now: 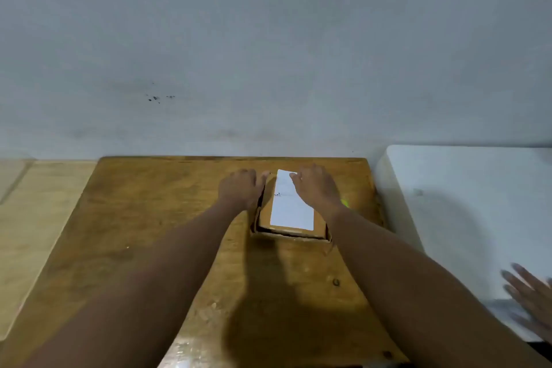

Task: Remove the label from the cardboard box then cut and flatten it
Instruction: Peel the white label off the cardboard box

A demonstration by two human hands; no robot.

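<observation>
While the box [291,225] sits on the table [134,218], the left hand [240,187] curls on its left edge; the right hand [316,188] rests loose-fingered on the label [291,209].

A brown wooden tabletop [143,233] with worn, stained boards runs up to a pale wall. On it lies a cardboard box [291,225], flat on its broad face, between the left grip [240,187] and the right grip [316,188], its far end level with their fingertips. A white label [291,206] covers most of the box's top. Just beyond the right grip's outer side a small yellow-green thing [345,203] peeks out on the wood; what it is cannot be told. Nearer than both grips, a dark knot [336,282] marks the wood.
</observation>
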